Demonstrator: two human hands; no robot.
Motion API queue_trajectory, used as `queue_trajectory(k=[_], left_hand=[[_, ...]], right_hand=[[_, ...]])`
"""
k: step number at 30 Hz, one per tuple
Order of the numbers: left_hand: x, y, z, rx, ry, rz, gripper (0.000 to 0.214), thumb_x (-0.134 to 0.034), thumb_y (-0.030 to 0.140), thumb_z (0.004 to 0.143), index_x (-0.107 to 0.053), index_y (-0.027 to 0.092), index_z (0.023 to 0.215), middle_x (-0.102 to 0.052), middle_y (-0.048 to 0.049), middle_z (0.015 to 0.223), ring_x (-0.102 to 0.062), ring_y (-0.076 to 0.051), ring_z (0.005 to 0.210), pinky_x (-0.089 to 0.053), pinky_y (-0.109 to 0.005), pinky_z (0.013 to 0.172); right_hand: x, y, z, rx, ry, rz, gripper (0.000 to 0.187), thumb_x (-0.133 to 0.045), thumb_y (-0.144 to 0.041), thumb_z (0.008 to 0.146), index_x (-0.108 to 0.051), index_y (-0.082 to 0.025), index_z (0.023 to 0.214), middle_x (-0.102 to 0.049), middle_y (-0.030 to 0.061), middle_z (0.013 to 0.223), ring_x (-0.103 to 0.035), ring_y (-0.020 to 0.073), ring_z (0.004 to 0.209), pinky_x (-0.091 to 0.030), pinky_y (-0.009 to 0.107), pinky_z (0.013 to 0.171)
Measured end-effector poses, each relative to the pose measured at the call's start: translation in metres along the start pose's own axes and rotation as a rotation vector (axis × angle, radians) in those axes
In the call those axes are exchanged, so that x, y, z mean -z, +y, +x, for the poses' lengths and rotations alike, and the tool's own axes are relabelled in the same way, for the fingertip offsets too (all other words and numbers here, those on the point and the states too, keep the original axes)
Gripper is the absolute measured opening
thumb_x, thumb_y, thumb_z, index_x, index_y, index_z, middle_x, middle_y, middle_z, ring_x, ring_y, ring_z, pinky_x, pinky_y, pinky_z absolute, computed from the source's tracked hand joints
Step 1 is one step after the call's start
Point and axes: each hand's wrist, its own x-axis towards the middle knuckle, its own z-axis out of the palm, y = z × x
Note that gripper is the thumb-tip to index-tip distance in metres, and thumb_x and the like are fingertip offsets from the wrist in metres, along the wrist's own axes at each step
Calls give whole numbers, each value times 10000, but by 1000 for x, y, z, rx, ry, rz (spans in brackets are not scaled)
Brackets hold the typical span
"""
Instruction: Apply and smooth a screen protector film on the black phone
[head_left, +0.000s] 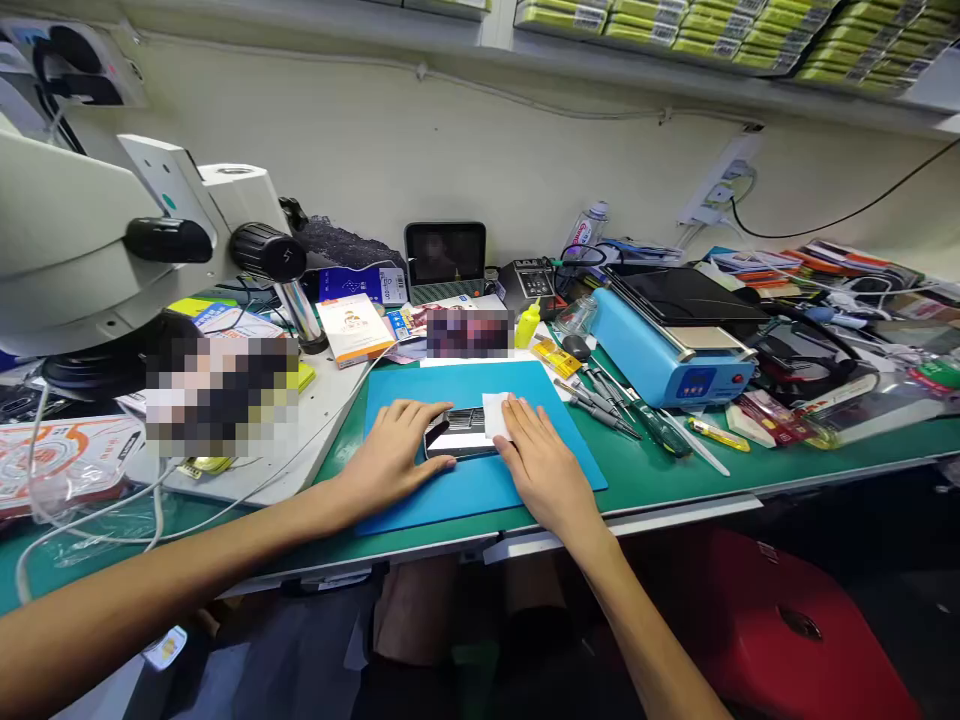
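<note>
A dark, glossy smartphone [463, 432] lies flat on a blue mat [450, 500], its screen reflecting light bands. My left hand [397, 440] holds the phone's left end, with the thumb along the near edge and the fingers along the far edge. Over the right end, my right hand [544, 455] presses a small white wipe [495, 414] against the glass. Its fingers are nearly straight and close together, covering part of the wipe and the phone's right end.
A microscope [82, 230] stands at the left. Behind the mat are a yellow squeeze bottle [527, 325] and a small screen device [445, 260]. To the right lie screwdrivers [660, 428], tweezers and a blue machine [667, 350] with a dark tablet on top. A white cable [300, 440] crosses the left side.
</note>
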Motion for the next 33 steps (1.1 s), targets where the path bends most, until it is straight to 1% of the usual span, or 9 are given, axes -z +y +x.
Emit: queue_trajectory(k=[4,11,17,22,24,26,28,31,33], left_hand=[[-1,1,1,-12,-8,5,612,-702,437,965,-471,246,1498,-639,-97,1341,-528,-318,1247,-448,-504,1056],[-3,-2,0,-12,5,16,605,-690,443,974,-463,239,1497,-637,-106,1339,-536,-314,1233,-450,-495,1038],[-4,-2,-1,-32,3,28,596,-661,456,995,-448,244,1510,-640,-111,1329,-536,-314,1228,-459,-504,1023],[-4,-2,-1,-69,39,75,613,-674,465,984,-443,242,1506,-623,-114,1396,-546,-315,1261,-466,-502,1042],[-2,0,-4,-122,77,121,610,-679,478,977,-461,248,1498,-579,-126,1470,-523,-330,1321,-441,-515,1076],[1,4,-7,-250,135,205,563,-664,450,988,-485,255,1485,-602,-130,1439,-547,-329,1302,-440,-505,1062],[4,11,-10,-496,131,279,445,-604,345,1023,-519,262,1452,-691,-107,1260,-629,-280,1151,-479,-446,959],[10,23,-9,-931,-46,311,280,-512,160,1033,-625,255,1272,-724,-59,989,-650,-203,882,-464,-359,720],[12,31,-6,-1098,-136,310,194,-509,129,1028,-665,237,1067,-703,-51,885,-606,-184,775,-412,-349,627]], right_hand=[[1,1,2,14,5,2,596,-345,-461,1123,-406,-117,1606,-401,106,1652,-369,276,1554,-361,538,1277],[6,-4,-6,32,73,-3,467,-365,-324,1129,-558,-129,1508,-571,109,1535,-504,236,1476,-297,524,1311],[6,-4,1,54,36,16,528,-412,-401,1116,-445,-177,1593,-452,91,1625,-447,253,1514,-366,526,1277],[8,-7,-4,46,75,16,453,-363,-297,1124,-567,-183,1512,-605,99,1505,-541,249,1447,-323,550,1295],[8,-7,-4,61,69,20,458,-381,-316,1121,-562,-171,1516,-591,110,1518,-538,255,1449,-333,543,1291],[8,-6,-4,76,60,24,497,-414,-372,1113,-526,-145,1541,-529,128,1571,-498,269,1480,-357,531,1280],[8,-6,-4,80,64,25,516,-418,-393,1112,-533,-115,1531,-519,144,1578,-489,273,1487,-363,515,1278],[8,-7,-6,74,87,23,475,-372,-343,1124,-622,-100,1447,-612,152,1495,-551,253,1438,-339,489,1292],[7,-6,-7,81,93,23,475,-367,-344,1126,-633,-102,1436,-624,156,1482,-562,251,1428,-344,487,1288]])
